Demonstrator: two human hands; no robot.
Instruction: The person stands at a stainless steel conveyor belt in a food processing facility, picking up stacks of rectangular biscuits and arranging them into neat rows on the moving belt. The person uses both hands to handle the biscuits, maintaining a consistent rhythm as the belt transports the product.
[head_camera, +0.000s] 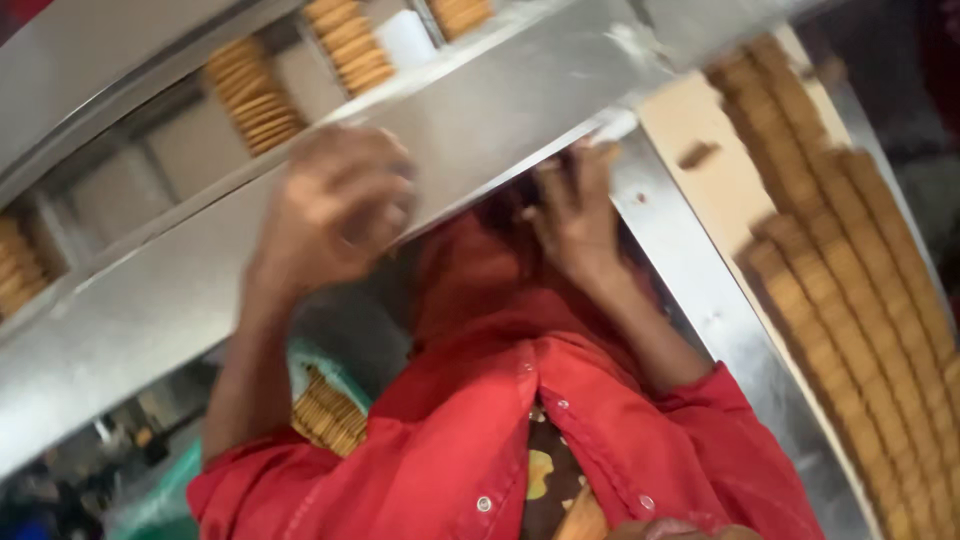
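Observation:
My left hand (330, 205) is raised in front of a slanting steel rail (500, 100), blurred, fingers curled in with nothing visible in them. My right hand (575, 215) is lifted beside it, fingers stretched up against the rail's lower edge and a dark patch there; whether it holds anything is unclear. Between the hands hangs red cloth (465, 275). Both arms wear the red sleeves of a snap-front coat (470, 440). Long rows of tan round biscuits (850, 270) stand on edge on a belt to the right.
More biscuit rows (255, 95) run in steel-walled lanes beyond the rail, with another row (350, 40) further right. A short stack of biscuits (325, 415) lies in a green tray (170, 490) under my left arm. A steel side rail (700, 300) borders the right belt.

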